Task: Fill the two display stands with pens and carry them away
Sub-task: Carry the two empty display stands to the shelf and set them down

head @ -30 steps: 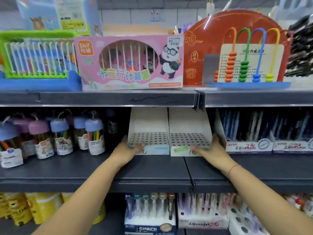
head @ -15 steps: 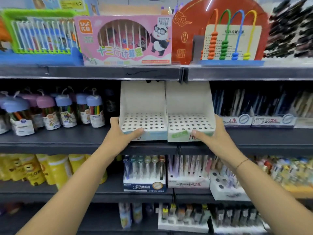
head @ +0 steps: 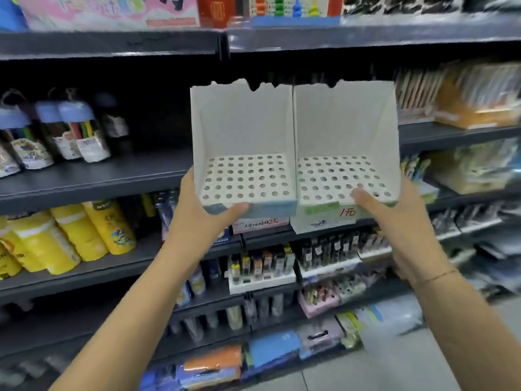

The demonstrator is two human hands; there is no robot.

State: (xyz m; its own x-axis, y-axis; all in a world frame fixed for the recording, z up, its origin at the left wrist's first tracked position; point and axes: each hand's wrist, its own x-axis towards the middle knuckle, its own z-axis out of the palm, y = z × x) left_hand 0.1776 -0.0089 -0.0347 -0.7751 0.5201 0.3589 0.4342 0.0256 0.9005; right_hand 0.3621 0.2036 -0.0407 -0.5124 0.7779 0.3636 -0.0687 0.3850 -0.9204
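Two white cardboard display stands with perforated hole trays hang side by side in the air in front of the shelves, both without pens. My left hand [head: 198, 218] grips the left stand [head: 242, 131] at its front left corner, thumb across the blue front strip. My right hand [head: 394, 218] grips the right stand [head: 344, 128] at its front right corner, thumb lying on the hole tray. The right stand's front carries a green label and a red handwritten price.
Dark metal shelves [head: 112, 176] fill the view. Tubs of coloured pens [head: 76, 131] stand at left, yellow bottles [head: 84, 232] below them. Racks of pens [head: 262, 269] sit on lower shelves under the stands. Grey floor [head: 394, 362] shows at bottom right.
Both hands have lifted the two stands off the middle shelf and pulled them out toward me. The view has tilted down, showing lower shelves and floor.
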